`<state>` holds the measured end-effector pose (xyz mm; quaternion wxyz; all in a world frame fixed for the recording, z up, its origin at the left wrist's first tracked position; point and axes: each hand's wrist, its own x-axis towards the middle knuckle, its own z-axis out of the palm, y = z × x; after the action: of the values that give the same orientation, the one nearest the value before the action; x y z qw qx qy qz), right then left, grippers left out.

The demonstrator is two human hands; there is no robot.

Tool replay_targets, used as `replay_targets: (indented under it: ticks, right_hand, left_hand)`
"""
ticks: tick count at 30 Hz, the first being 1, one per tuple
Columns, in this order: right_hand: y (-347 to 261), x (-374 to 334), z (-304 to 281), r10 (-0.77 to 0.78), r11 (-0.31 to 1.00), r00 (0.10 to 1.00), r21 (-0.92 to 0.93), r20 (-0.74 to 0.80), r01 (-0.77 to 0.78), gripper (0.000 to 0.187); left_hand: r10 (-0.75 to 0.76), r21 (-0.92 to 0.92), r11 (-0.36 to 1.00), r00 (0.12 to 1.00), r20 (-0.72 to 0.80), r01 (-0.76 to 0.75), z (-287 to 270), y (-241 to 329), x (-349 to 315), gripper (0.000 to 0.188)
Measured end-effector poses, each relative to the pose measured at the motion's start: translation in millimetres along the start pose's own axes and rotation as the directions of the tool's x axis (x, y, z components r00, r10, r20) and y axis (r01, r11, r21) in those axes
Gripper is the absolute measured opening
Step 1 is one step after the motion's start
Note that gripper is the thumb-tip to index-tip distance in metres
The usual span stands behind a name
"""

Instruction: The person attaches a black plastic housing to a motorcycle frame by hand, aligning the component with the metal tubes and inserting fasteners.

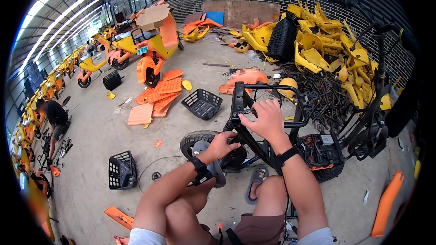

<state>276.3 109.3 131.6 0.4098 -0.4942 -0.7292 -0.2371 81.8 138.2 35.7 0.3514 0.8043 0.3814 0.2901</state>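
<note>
Under the right hand (pixel 265 120) stands a stripped black bike frame (pixel 254 122), its tubes bare, with a curved black rack bar looping behind the fingers; the hand is clenched around the frame's upright part. Just below and left of it, the left hand (pixel 220 145) grasps the black tyre (pixel 204 143) of the frame's wheel, fingers curled over the tread. Beyond the hands, a black basket (pixel 202 103) sits on the floor (pixel 100 140), near orange panels (pixel 156 97).
</note>
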Motion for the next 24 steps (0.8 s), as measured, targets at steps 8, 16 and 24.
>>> replay_targets:
  ticks: [8, 16, 24]
  right_hand:
    - [-1, 1, 1, -0.019, 1.000, 0.999, 0.006, -0.027, 0.019, 0.038]
    - [-3, 2, -1, -0.011, 1.000, 1.000, 0.004, -0.016, 0.011, 0.038]
    - [0, -1, 2, -0.012, 1.000, 1.000, -0.013, -0.001, 0.012, 0.042]
  left_hand:
    - [-0.010, -0.082, 0.997, 0.999, 0.035, 0.013, 1, -2, 4, 0.043]
    - [-0.064, -0.121, 0.990, 0.992, 0.108, 0.077, -3, 10, 6, 0.043]
    - [0.041, -0.046, 0.998, 0.994, 0.104, -0.036, -2, 8, 7, 0.043]
